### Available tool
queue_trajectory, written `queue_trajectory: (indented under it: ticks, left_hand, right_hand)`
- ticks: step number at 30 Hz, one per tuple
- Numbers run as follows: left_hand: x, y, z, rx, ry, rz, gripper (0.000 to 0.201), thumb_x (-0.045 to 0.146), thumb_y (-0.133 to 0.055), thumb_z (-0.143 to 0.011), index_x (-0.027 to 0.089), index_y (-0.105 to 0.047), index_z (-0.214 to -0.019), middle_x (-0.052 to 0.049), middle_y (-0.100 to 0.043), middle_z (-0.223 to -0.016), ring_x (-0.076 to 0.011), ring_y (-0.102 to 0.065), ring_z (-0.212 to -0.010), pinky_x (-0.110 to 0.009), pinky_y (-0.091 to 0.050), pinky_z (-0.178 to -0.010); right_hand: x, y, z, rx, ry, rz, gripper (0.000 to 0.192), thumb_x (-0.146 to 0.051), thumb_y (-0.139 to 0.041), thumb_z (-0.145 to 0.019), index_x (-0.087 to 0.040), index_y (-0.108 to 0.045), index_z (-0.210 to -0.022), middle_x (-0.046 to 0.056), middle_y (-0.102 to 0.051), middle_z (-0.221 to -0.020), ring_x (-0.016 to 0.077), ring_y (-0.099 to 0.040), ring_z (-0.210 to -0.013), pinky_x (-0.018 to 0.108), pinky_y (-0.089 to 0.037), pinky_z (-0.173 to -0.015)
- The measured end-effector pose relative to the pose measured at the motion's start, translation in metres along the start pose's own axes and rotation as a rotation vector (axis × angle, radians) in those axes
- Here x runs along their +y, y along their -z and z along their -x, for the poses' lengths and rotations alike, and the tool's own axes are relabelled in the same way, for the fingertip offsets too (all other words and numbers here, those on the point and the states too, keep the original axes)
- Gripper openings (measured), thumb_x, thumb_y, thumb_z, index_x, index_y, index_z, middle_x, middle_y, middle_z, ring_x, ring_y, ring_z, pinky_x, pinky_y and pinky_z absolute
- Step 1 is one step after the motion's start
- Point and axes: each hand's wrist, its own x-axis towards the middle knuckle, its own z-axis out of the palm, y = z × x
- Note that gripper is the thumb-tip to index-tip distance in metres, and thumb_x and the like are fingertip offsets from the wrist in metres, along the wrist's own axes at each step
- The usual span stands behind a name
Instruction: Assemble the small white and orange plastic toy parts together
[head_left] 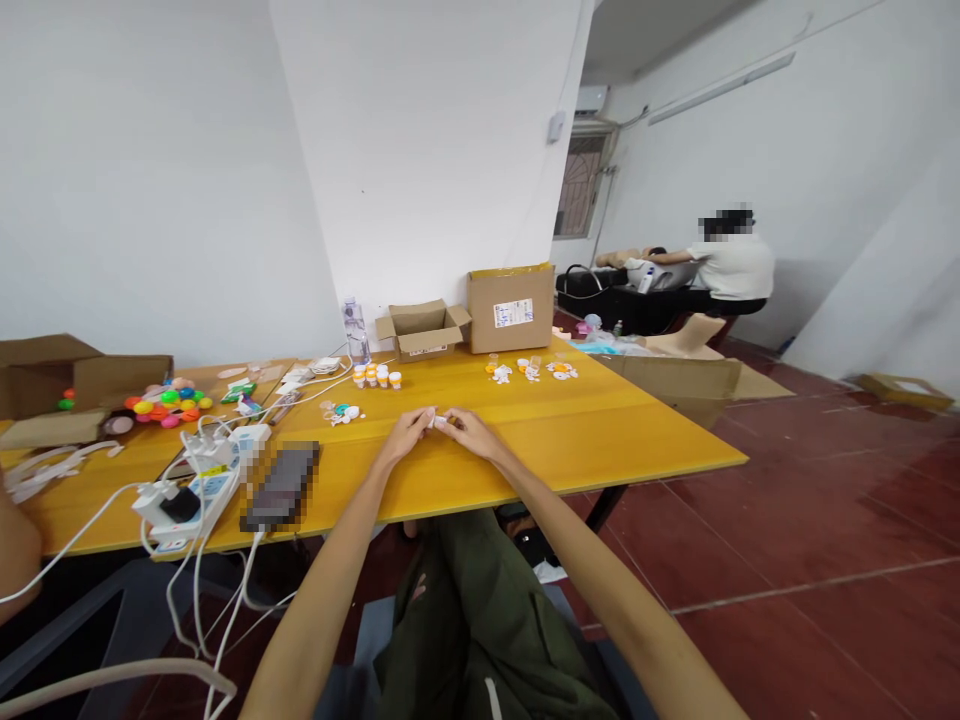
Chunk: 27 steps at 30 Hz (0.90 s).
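Just above the table, my left hand [407, 436] and my right hand [469, 436] meet with fingertips pinched on a small white piece [437, 422]. Its exact kind is too small to make out, and the fingers partly cover it. To the left of my hands lies a little group of white and teal parts [346, 412]. Beyond them several small orange-and-white bottles [377, 377] stand upright in a cluster. Loose piles of white and orange parts [529, 370] with clear cups are spread toward the back right.
A yellow table [600, 432] carries an open small carton [425, 345], a taller cardboard box [511, 312], a water bottle [356, 330], a phone [282, 487], a power strip [217, 488] with cables, and colourful balls [169, 402]. Another person [739, 265] sits at the far right.
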Motion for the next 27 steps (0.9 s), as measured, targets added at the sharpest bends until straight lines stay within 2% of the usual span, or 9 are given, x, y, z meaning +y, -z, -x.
queue_trajectory:
  ticks: [3,7,13,19,24,27]
  left_hand:
    - [-0.0008,-0.0001,-0.0007,0.002,-0.004,0.004,0.050,0.062,-0.055,-0.081,0.015,-0.071,-0.085,0.003,-0.048,-0.060,-0.0114,-0.039,-0.055,-0.025,-0.035,-0.055]
    - [-0.0016,0.0001,-0.0011,-0.001,-0.017,0.006,0.053,0.062,-0.056,-0.081,0.013,-0.071,-0.093,0.003,-0.049,-0.060,-0.0115,-0.040,-0.055,-0.025,-0.036,-0.055]
    - [-0.0017,-0.0004,-0.0009,-0.004,-0.022,-0.020,0.056,0.068,-0.052,-0.080,0.014,-0.070,-0.081,0.004,-0.046,-0.060,-0.0106,-0.037,-0.055,-0.025,-0.035,-0.055]
    - [-0.0020,0.0003,-0.0007,0.002,-0.007,-0.013,0.056,0.066,-0.054,-0.079,0.014,-0.072,-0.091,0.003,-0.050,-0.061,-0.0114,-0.039,-0.056,-0.025,-0.036,-0.056]
    - [-0.0016,-0.0001,-0.0002,-0.003,-0.015,-0.012,0.055,0.066,-0.053,-0.080,0.014,-0.070,-0.082,0.003,-0.047,-0.059,-0.0106,-0.037,-0.055,-0.025,-0.035,-0.056]
    - [-0.0016,-0.0002,-0.0001,-0.003,-0.016,-0.004,0.054,0.065,-0.054,-0.080,0.014,-0.070,-0.087,0.003,-0.048,-0.060,-0.0106,-0.037,-0.055,-0.025,-0.034,-0.055]
  right_hand:
    - [-0.0030,0.0006,0.0007,-0.001,-0.004,-0.005,0.032,-0.053,-0.055,-0.083,-0.022,-0.056,-0.076,-0.002,-0.057,-0.069,0.0147,-0.051,-0.063,0.028,-0.039,-0.062]
    - [-0.0023,-0.0009,0.0014,0.002,-0.038,-0.071,0.034,-0.055,-0.064,-0.076,-0.023,-0.054,-0.084,-0.003,-0.060,-0.077,0.0133,-0.051,-0.062,0.027,-0.040,-0.061]
    - [0.0012,-0.0011,-0.0007,-0.006,0.002,-0.011,0.036,-0.056,-0.053,-0.084,-0.021,-0.057,-0.077,-0.002,-0.059,-0.070,0.0145,-0.052,-0.063,0.027,-0.039,-0.062]
    - [0.0023,-0.0015,0.0001,0.003,0.012,-0.058,0.037,-0.057,-0.061,-0.079,-0.022,-0.057,-0.085,-0.002,-0.062,-0.079,0.0137,-0.053,-0.064,0.027,-0.040,-0.061]
    - [0.0058,-0.0008,-0.0018,-0.005,0.024,0.006,0.038,-0.057,-0.054,-0.085,-0.021,-0.058,-0.076,-0.002,-0.057,-0.068,0.0143,-0.052,-0.062,0.027,-0.039,-0.061]
    - [0.0060,-0.0008,-0.0015,-0.003,0.018,-0.007,0.037,-0.058,-0.056,-0.083,-0.021,-0.058,-0.080,-0.002,-0.059,-0.072,0.0142,-0.051,-0.063,0.027,-0.039,-0.061]
